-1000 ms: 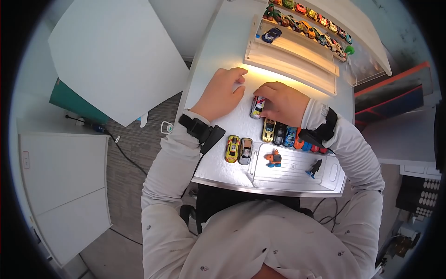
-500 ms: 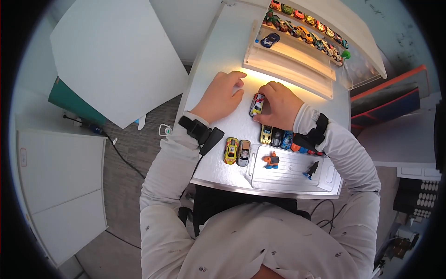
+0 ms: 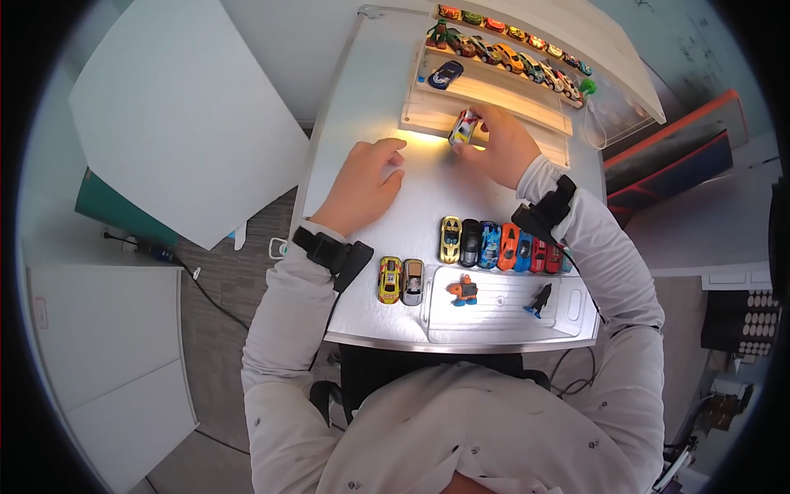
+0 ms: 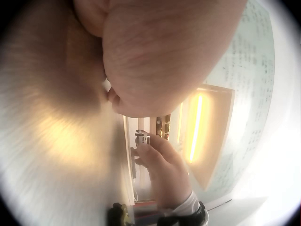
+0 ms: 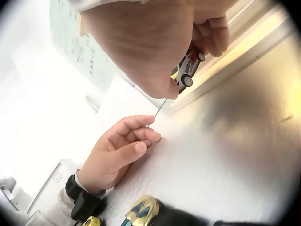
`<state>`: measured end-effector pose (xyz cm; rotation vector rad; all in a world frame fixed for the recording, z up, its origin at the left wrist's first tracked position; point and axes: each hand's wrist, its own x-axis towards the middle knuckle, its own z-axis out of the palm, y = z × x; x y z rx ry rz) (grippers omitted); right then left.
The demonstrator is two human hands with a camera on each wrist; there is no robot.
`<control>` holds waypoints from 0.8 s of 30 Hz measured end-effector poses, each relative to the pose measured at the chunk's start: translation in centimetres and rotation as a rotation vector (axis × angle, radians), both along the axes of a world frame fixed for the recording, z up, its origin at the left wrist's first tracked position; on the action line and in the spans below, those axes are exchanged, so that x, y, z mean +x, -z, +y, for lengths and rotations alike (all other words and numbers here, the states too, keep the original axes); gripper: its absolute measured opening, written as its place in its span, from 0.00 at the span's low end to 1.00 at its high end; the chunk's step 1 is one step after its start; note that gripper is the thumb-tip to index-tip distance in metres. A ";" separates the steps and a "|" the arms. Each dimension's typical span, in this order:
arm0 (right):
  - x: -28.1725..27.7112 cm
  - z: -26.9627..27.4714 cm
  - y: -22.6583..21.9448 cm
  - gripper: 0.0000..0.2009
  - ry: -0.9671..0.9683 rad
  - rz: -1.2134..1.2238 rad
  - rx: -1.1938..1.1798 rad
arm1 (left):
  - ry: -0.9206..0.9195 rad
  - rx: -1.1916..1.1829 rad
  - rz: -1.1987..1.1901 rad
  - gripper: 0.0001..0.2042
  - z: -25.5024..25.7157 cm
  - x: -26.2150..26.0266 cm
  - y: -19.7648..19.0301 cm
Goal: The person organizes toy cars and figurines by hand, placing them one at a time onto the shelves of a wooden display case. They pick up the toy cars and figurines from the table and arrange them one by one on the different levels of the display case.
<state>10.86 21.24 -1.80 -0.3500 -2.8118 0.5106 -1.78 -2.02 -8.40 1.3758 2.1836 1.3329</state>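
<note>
In the head view the right hand (image 3: 504,148) pinches a white, red and yellow toy car (image 3: 463,128) between thumb and fingers, in front of the lit wooden shelf (image 3: 428,117). The right wrist view shows that car (image 5: 189,68) raised off the table beside the shelf edge. To its left, the left hand (image 3: 360,184) rests on the table, fingers loosely bent, holding nothing. A dark blue car (image 3: 445,75) stands alone at the left of a lower shelf tier; rows of cars (image 3: 510,58) fill the tiers above.
Near the front, a row of several cars (image 3: 490,245) stands behind a clear tray (image 3: 500,327) with an orange figure (image 3: 463,291) and a black figure (image 3: 539,301). A yellow car (image 3: 390,280) and a grey car (image 3: 413,281) stand left of the tray.
The right hand has carried the white, red and yellow car away from the front row, up to the shelf. The left hand's pose is nearly the same. The head view has shifted.
</note>
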 end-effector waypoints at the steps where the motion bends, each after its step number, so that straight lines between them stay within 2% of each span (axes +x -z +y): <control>1: -0.2 0.5 -0.2 0.29 0.021 0.006 0.003 | 0.001 0.000 -0.010 0.22 0.0 0.0 0.0; 7: -1.7 3.9 0.6 0.32 0.077 0.147 0.114 | 0.008 0.013 0.008 0.22 0.0 0.0 0.0; 10: -2.6 4.1 0.2 0.31 0.088 0.179 0.041 | -0.015 0.030 -0.022 0.20 0.0 0.2 -0.3; 16: -3.9 4.1 0.1 0.27 0.129 0.197 0.058 | 0.006 0.018 0.005 0.22 -0.2 0.1 -0.3; 22: -4.3 3.2 -1.4 0.29 0.213 -0.004 0.018 | 0.013 0.041 -0.008 0.22 -0.2 0.1 -0.2; 24: -4.5 3.4 -0.9 0.28 0.211 0.010 0.023 | 0.017 0.035 -0.008 0.22 -0.2 0.1 -0.4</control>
